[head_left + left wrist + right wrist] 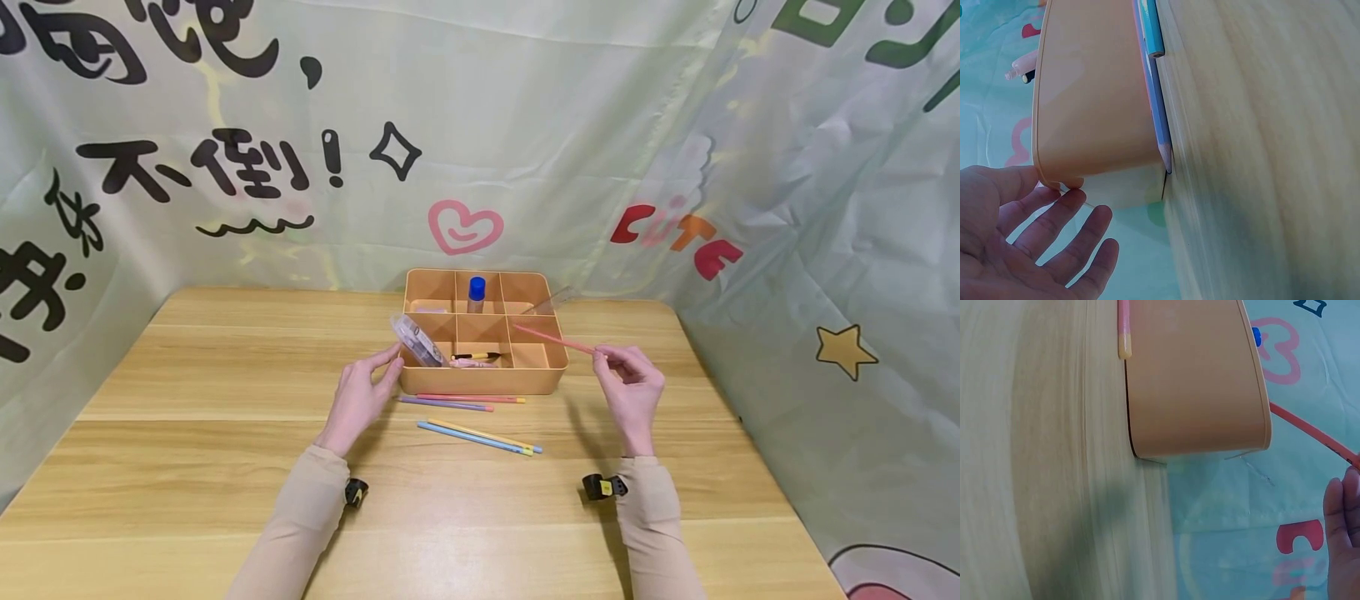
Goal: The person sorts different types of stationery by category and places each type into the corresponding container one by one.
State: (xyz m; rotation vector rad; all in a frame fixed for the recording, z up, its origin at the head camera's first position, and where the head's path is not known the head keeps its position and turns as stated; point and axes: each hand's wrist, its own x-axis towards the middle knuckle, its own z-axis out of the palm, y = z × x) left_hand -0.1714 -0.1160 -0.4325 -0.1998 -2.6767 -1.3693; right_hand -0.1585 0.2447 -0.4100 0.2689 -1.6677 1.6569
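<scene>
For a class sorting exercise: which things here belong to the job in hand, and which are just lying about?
Likely the job:
red pencil, pinched by right hand
six-compartment organizer, touched by left hand
blue pencil, yellow pencil, purple pencil, pink pencil

Likely incidental:
blue-capped tube
clear ruler
black-and-yellow pen
clear case
printed backdrop

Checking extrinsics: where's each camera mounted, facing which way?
Head: worn on the head, facing forward and down at the organizer; left hand, right hand, both sleeves show.
Left wrist: worn there, facing the organizer's front, left end; left hand shows.
Right wrist: worn there, facing its right end; right hand cut off.
Both wrist views share the organizer's front.
</scene>
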